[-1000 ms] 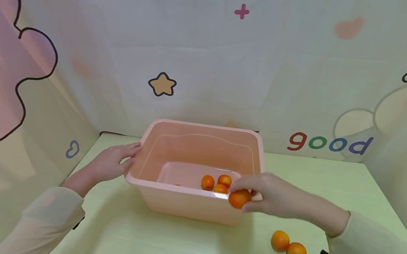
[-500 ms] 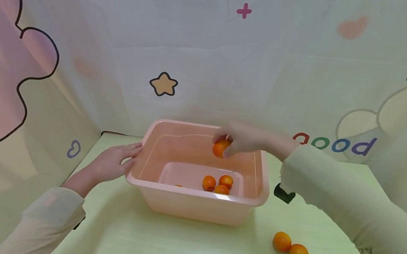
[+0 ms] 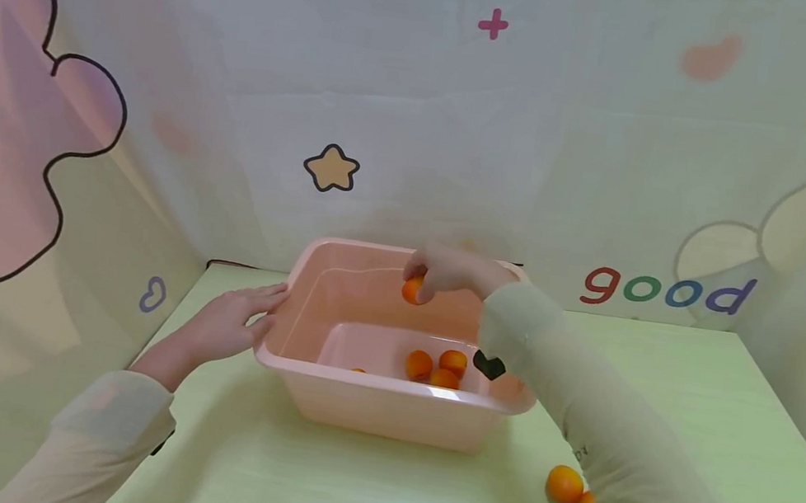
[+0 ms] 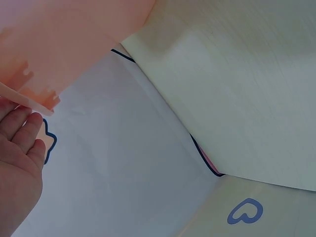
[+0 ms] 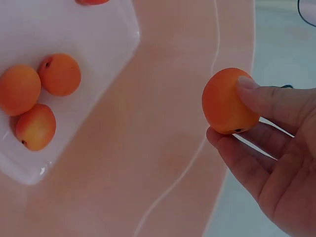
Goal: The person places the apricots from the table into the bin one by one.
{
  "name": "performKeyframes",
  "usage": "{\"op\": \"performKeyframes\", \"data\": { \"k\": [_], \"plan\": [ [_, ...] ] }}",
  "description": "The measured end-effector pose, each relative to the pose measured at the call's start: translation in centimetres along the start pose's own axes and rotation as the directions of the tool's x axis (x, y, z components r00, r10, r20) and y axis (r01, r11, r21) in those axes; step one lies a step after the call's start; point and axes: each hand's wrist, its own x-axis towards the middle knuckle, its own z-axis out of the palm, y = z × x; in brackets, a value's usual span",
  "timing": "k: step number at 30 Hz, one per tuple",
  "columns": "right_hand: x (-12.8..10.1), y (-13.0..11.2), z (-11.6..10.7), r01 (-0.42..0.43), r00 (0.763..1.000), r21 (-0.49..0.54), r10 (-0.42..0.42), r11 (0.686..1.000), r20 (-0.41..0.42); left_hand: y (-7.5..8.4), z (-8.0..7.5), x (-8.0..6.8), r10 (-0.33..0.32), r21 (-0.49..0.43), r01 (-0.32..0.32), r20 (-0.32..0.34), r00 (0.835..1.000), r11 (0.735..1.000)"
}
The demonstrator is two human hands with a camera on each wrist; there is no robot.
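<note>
The right hand is reaching in over the pink tub at the centre of the frame, pinching a small orange fruit between thumb and fingertips. That fruit hangs above the tub's far inner wall, clear of the bottom. Down on the tub's pale floor, three more orange fruits huddle together just right of the middle, and what looks like a sliver of another peeps over the near rim, though too little of it shows to be sure.

The left hand lies with fingers straight and relaxed against the tub's left rim, fingertips touching the edge. At lower right of the frame, two oranges sit side by side on the pale green tabletop, half hidden behind the right sleeve.
</note>
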Motion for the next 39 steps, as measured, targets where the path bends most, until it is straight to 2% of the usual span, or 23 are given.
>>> {"op": "performKeyframes", "data": {
  "k": [2,5,10,14,16,18,19,20,21,22,23,24,26,27,28,29,31,32,33,34,35,37,39],
  "plan": [
    [0.3,0.4,0.4,-0.061,0.998,0.109,0.061,0.992,0.006,0.0,0.0,0.1,-0.004,0.000,0.004,0.000,1.000,1.000],
    [0.8,1.1,1.1,-0.120,0.993,0.204,0.117,0.972,0.024,0.1,0.1,0.2,0.001,0.007,-0.001,0.001,1.000,1.000],
    [1.6,2.1,2.6,-0.167,0.986,0.234,0.167,0.958,0.020,0.1,0.1,0.3,0.021,0.012,-0.021,0.003,1.000,1.000],
    [0.7,1.9,3.5,-0.181,0.982,0.309,0.191,0.934,-0.003,0.0,0.2,0.3,0.022,0.015,-0.022,0.004,1.000,1.000],
    [-0.4,1.2,3.8,-0.209,0.973,0.403,0.229,0.891,-0.002,0.0,0.2,0.3,0.017,0.017,-0.017,0.005,1.000,1.000],
    [-2.3,-0.3,3.9,-0.305,0.945,0.558,0.319,0.771,0.076,0.0,0.3,0.4,0.010,0.016,-0.010,0.006,1.000,1.000],
    [-3.2,-1.1,3.8,-0.357,0.920,0.638,0.374,0.682,0.116,0.0,0.3,0.4,0.008,0.017,-0.008,0.006,1.000,1.000],
    [-4.0,-1.8,3.8,-0.375,0.908,0.670,0.400,0.641,0.125,0.0,0.3,0.4,0.005,0.015,-0.005,0.009,1.000,1.000],
    [-4.7,-2.5,3.7,-0.408,0.883,0.713,0.444,0.569,0.152,0.0,0.4,0.5,0.004,0.015,-0.004,0.009,1.000,1.000],
    [-5.1,-3.0,3.6,-0.409,0.884,0.709,0.442,0.574,0.151,0.0,0.4,0.5,0.003,0.015,-0.003,0.010,1.000,1.000],
    [-5.4,-3.5,3.5,-0.425,0.874,0.715,0.457,0.555,0.165,0.0,0.4,0.5,0.004,0.015,-0.004,0.010,1.000,1.000],
    [-5.3,-3.7,3.4,-0.409,0.886,0.686,0.441,0.602,0.141,0.0,0.4,0.5,0.005,0.017,-0.005,0.010,1.000,1.000],
    [-4.6,-3.2,3.5,-0.380,0.901,0.659,0.420,0.649,0.106,0.0,0.3,0.5,0.007,0.017,-0.008,0.008,1.000,1.000],
    [-4.5,-3.1,3.5,-0.392,0.893,0.678,0.434,0.622,0.119,0.0,0.3,0.5,0.008,0.018,-0.008,0.006,1.000,1.000],
    [-4.1,-2.6,3.6,-0.379,0.901,0.668,0.419,0.640,0.110,0.1,0.3,0.5,0.008,0.018,-0.008,0.006,1.000,1.000],
    [-3.8,-2.2,3.6,-0.389,0.896,0.683,0.427,0.619,0.123,0.1,0.3,0.4,0.009,0.020,-0.009,0.005,1.000,1.000],
    [-2.8,-1.1,3.9,-0.364,0.911,0.679,0.395,0.637,0.118,0.1,0.2,0.4,0.008,0.020,-0.008,0.003,1.000,1.000],
    [-2.2,-0.6,3.9,-0.342,0.926,0.643,0.363,0.686,0.105,0.1,0.2,0.4,0.006,0.019,-0.006,0.003,1.000,1.000],
    [-1.7,-0.3,3.8,-0.301,0.947,0.580,0.307,0.757,0.091,0.2,0.2,0.4,0.004,0.019,-0.004,0.003,1.000,1.000],
    [-0.9,0.4,3.8,-0.266,0.961,0.523,0.264,0.810,0.081,0.2,0.2,0.3,0.002,0.017,-0.002,0.003,1.000,1.000],
    [-0.4,0.8,3.8,-0.255,0.966,0.500,0.244,0.827,0.090,0.2,0.2,0.3,0.000,0.016,0.000,0.004,1.000,1.000],
    [0.6,1.6,3.5,-0.202,0.979,0.403,0.180,0.893,0.092,0.1,0.1,0.2,-0.008,0.015,0.008,0.007,1.000,1.000],
    [1.2,2.0,3.0,-0.168,0.984,0.323,0.138,0.931,0.113,0.0,0.1,0.1,-0.021,0.013,0.020,0.013,1.000,1.000]
  ]
}}
